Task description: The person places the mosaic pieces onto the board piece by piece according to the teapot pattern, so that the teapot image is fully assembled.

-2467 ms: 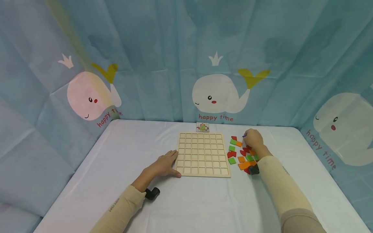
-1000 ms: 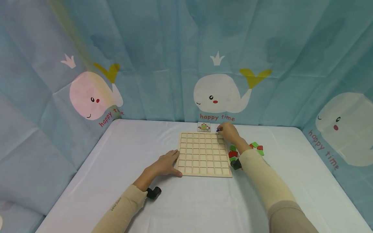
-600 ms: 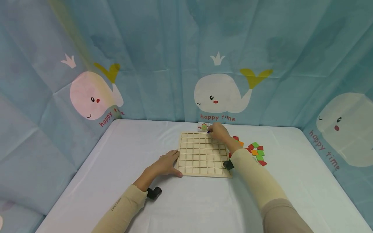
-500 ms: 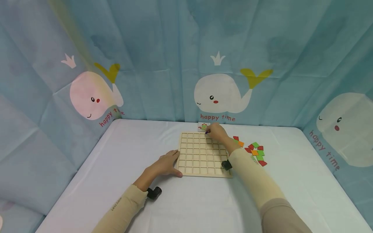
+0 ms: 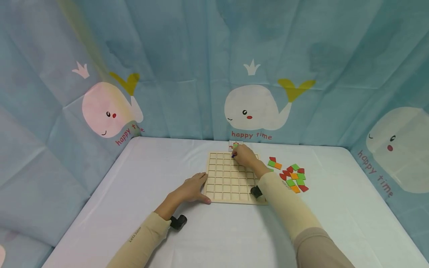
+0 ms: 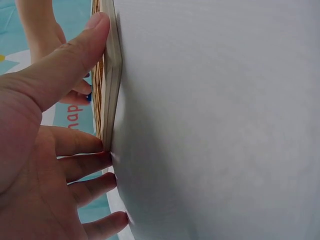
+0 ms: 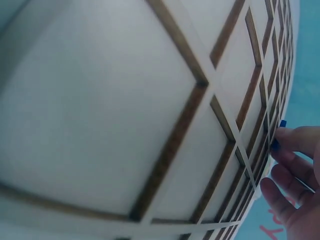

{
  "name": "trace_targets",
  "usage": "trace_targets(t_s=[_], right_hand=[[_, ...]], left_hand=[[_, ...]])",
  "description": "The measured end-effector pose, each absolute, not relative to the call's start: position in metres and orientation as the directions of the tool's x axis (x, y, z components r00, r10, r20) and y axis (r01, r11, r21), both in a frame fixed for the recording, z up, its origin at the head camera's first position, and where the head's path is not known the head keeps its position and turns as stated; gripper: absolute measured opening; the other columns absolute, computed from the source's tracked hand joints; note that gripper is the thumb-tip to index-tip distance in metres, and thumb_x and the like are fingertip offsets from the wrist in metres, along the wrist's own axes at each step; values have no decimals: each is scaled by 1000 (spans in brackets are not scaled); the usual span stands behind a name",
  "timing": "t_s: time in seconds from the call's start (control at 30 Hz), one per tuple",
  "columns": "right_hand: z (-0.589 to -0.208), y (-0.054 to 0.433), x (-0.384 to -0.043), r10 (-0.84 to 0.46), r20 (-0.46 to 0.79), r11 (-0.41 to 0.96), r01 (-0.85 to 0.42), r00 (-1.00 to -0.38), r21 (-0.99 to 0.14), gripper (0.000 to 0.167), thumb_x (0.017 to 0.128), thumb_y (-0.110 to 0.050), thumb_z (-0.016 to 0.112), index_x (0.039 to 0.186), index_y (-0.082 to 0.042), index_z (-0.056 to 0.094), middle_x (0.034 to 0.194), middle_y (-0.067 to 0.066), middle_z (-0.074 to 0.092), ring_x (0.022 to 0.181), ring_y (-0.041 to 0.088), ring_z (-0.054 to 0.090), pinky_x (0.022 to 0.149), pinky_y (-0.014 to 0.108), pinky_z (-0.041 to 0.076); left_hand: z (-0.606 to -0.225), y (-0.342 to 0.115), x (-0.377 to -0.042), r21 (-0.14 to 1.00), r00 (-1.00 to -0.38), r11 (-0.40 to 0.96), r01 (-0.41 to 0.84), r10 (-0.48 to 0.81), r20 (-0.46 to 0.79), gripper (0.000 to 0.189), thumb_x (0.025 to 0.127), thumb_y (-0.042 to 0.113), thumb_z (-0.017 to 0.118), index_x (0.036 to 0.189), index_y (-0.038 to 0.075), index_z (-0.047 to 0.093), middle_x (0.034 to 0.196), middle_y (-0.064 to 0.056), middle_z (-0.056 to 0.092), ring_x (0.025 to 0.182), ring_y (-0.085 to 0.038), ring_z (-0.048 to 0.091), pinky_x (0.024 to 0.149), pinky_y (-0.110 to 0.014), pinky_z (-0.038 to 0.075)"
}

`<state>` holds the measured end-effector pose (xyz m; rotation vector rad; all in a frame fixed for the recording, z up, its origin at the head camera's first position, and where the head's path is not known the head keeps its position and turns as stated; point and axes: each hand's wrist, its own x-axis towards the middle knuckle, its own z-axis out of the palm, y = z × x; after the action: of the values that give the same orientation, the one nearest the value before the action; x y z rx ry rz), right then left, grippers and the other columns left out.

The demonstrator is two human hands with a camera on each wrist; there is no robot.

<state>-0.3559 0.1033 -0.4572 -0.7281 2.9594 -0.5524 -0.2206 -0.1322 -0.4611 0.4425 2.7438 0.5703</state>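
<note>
A pale wooden board (image 5: 222,178) divided into square cells lies flat on the white table. My left hand (image 5: 192,188) rests at its near left corner, fingers spread along the left edge and thumb at the front edge; in the left wrist view the left hand's thumb (image 6: 75,62) touches the board's side. Above the board's far row, my right hand (image 5: 245,156) pinches a small blue piece (image 5: 233,156) between thumb and finger. The right wrist view has this blue piece (image 7: 276,144) at the fingertips, close to the grid; its full shape is hidden.
Several flat red, green and orange tiles (image 5: 294,176) lie loose right of the board, some hidden behind the right forearm. A small printed pattern card (image 5: 231,146) lies just behind the board. A blue whale-print curtain (image 5: 187,74) encloses the table's back and sides.
From the loose tiles on the right, my right hand has travelled left with the blue piece, past the board's far right corner, to over its far row. The left hand stays in place.
</note>
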Motion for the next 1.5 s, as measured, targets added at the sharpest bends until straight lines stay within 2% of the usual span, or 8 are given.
trace_targets(t_s=[0.27, 0.5, 0.93, 1.1, 1.23, 1.5], right_hand=[[-457, 102, -357, -460, 26, 832, -441, -888, -337, 25, 92, -4, 56, 109, -5, 74, 112, 13, 72, 110, 30, 65, 95, 44, 53], [-460, 102, -356, -464, 20, 815, -436, -886, -382, 30, 90, 2, 53, 111, -2, 73, 115, 14, 71, 112, 31, 64, 96, 44, 53], [-454, 112, -355, -471, 61, 803, -457, -880, -383, 23, 94, -10, 60, 111, -3, 73, 109, 14, 72, 103, 29, 66, 90, 43, 55], [-450, 119, -353, -507, 68, 790, -495, -859, -361, 23, 94, -11, 62, 112, -2, 71, 106, 14, 70, 100, 28, 65, 87, 41, 55], [-440, 123, -348, -534, 67, 761, -514, -843, -396, 25, 93, -10, 63, 115, 0, 70, 109, 17, 69, 103, 31, 64, 88, 43, 55], [-428, 135, -342, -500, 49, 781, -474, -865, -405, 30, 93, -14, 65, 121, -2, 68, 113, 15, 67, 108, 31, 61, 90, 45, 52]], left_hand=[[-461, -132, -222, 416, -907, 875, 249, 361, -218, 108, 70, 43, 85, 151, 0, 30, 159, -17, 29, 148, -34, 25, 117, -54, 27], [-462, -132, -222, 410, -905, 879, 245, 359, -229, 108, 69, 45, 85, 152, 1, 30, 159, -17, 29, 148, -34, 26, 118, -53, 27], [-463, -132, -221, 405, -906, 880, 248, 359, -224, 108, 70, 45, 85, 151, 0, 31, 158, -17, 30, 148, -34, 26, 117, -54, 28], [-464, -133, -221, 416, -904, 876, 245, 361, -228, 108, 70, 45, 85, 151, 0, 30, 159, -17, 30, 148, -34, 26, 117, -55, 28], [-465, -134, -221, 412, -906, 879, 240, 355, -229, 108, 70, 45, 85, 152, 0, 30, 159, -17, 29, 149, -33, 25, 117, -54, 27], [-464, -133, -223, 414, -903, 874, 252, 366, -223, 108, 70, 43, 86, 151, -1, 30, 159, -17, 29, 148, -34, 26, 117, -54, 28]])
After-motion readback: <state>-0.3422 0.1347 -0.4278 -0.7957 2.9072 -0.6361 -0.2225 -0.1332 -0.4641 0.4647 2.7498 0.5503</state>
